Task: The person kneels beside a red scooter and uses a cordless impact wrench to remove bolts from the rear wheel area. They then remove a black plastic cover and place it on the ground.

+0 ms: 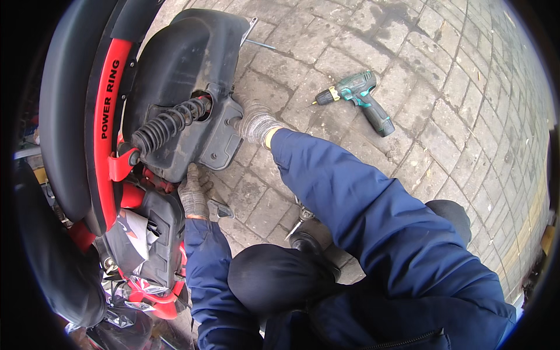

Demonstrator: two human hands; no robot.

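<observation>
A black plastic rear fender (pixel 175 67) of a red-and-black scooter stands in front of me, dusty and scuffed. A coil-spring shock absorber (pixel 169 125) runs across it from a red frame bracket (pixel 123 165). My right hand (pixel 255 119), in a grey knit glove, is closed on the fender's right edge, its fingertips partly hidden there. At the fender's lower edge is my left hand (pixel 194 193), also gloved, thumb up against the plastic and fingers apart. A small metal-edged piece (pixel 221 209) shows beside it. What lies behind the fender is hidden.
A green-and-black cordless drill (pixel 356 99) lies on the paving bricks (pixel 402 157) to the right. A thin metal rod (pixel 261 45) sticks out past the fender's far side. The scooter's long black seat (pixel 67 116) and red frame rail (pixel 105 134) fill the left.
</observation>
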